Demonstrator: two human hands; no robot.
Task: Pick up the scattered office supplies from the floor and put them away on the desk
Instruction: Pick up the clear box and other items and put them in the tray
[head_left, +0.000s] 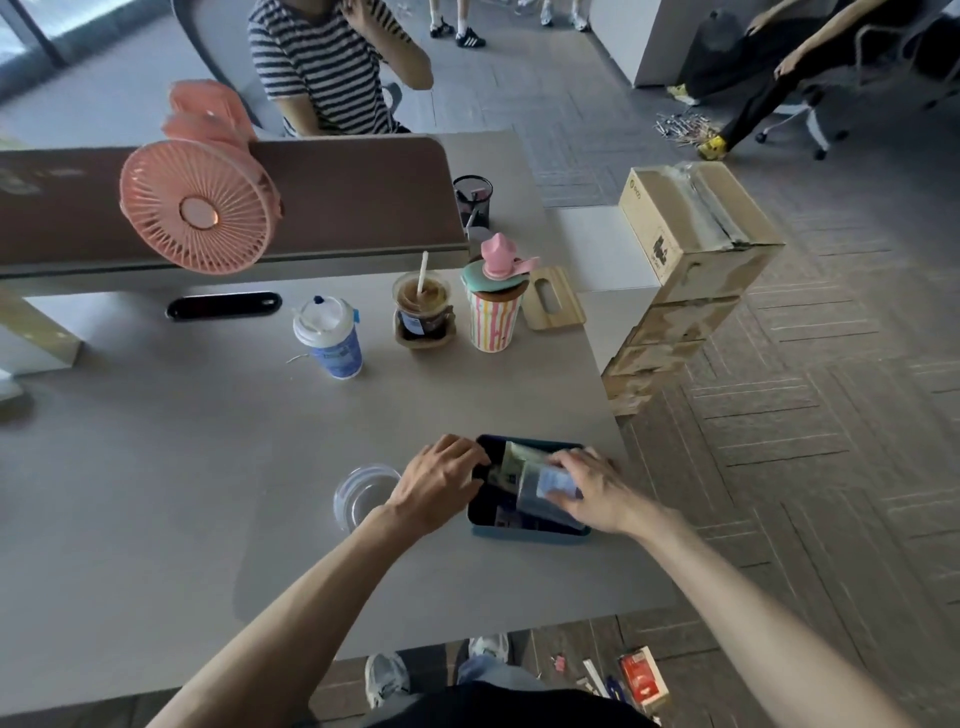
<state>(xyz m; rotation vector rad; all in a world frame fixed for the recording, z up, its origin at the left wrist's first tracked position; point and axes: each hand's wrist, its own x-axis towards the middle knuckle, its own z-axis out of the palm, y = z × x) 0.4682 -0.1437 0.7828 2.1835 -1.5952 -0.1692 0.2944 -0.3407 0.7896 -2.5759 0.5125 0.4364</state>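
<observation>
Partway. Right hand fingers clamp a bluish packet over the blue tray; left hand fingers grip its rim. Nearer than the fingers, a red box and pens lie on the floor.

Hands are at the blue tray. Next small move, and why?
Probably release the packet into the tray: the right hand holds it inside, the left hand grips the rim. A red box waits on the floor.

I count on the bench: three cups, one wooden lid, one mesh pot, one clear tub, one blue tray, one blue packet. Floor: one red box.
</observation>
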